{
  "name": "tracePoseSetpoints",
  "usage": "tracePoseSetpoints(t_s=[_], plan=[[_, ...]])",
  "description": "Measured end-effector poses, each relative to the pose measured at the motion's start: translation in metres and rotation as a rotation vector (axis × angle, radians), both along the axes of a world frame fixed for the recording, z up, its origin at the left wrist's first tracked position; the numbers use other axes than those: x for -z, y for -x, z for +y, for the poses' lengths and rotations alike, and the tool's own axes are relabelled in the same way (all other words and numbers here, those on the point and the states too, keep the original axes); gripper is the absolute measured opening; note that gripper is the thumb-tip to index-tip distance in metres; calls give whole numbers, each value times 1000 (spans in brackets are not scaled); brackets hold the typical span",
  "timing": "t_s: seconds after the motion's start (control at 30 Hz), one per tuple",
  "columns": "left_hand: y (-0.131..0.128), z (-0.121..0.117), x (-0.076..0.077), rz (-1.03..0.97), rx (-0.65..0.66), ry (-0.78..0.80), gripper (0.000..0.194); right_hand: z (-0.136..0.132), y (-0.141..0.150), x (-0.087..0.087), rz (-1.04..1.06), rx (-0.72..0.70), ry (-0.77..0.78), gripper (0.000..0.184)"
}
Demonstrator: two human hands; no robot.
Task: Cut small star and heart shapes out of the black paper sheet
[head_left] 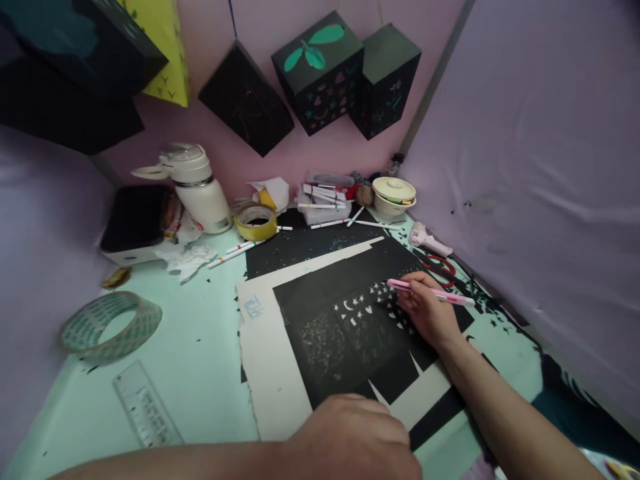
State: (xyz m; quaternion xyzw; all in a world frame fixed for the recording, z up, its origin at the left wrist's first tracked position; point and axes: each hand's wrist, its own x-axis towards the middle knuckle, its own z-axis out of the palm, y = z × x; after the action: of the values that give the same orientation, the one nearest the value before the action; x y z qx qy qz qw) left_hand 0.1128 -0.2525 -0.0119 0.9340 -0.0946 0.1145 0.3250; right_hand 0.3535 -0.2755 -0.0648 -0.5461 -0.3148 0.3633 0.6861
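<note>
My right hand (430,310) pinches a slim pink pen-style craft knife (430,292), held nearly level just above the black card (320,300). Small stars, moons and hearts are cut out of that card, and white sketch marks show on it. The card lies over a large white sheet (270,360) with a torn left edge. At the bottom, my left hand (357,437) curls over the near part of the sheets with its fingers folded under; its palm and anything inside are hidden.
Clear tape (113,327) and a ruler (146,407) lie left. Behind are a white jug (203,193), yellow tape (256,223), markers (325,197) and a lidded bowl (393,197). Red-handled scissors (443,270) and black scraps lie right. Black boxes (320,73) hang overhead.
</note>
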Motion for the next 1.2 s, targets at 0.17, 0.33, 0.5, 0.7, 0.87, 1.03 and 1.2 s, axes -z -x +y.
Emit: tracePoseSetpoints(t_s=[0.17,0.33,0.5,0.7,0.87,1.03,1.2], plan=[[-3,-2,30,-88,-344,-515,17,-2,-2,-5,13,-20,96,25],[-2,2,43,46,-617,-685,48,-10,4,-14,0,-155,150,24],[-4,-2,58,91,-653,-680,60,-9,21,-23,-19,-266,180,20],[-4,-4,56,72,-665,-697,62,4,41,-20,-101,-364,265,24],[-5,-4,54,76,-650,-729,58,6,55,-16,-426,-269,276,6],[-6,-3,56,45,-656,-758,56,-1,63,-3,-621,-233,168,12],[-5,0,57,66,-634,-771,55,-5,60,6,-655,-267,147,17]])
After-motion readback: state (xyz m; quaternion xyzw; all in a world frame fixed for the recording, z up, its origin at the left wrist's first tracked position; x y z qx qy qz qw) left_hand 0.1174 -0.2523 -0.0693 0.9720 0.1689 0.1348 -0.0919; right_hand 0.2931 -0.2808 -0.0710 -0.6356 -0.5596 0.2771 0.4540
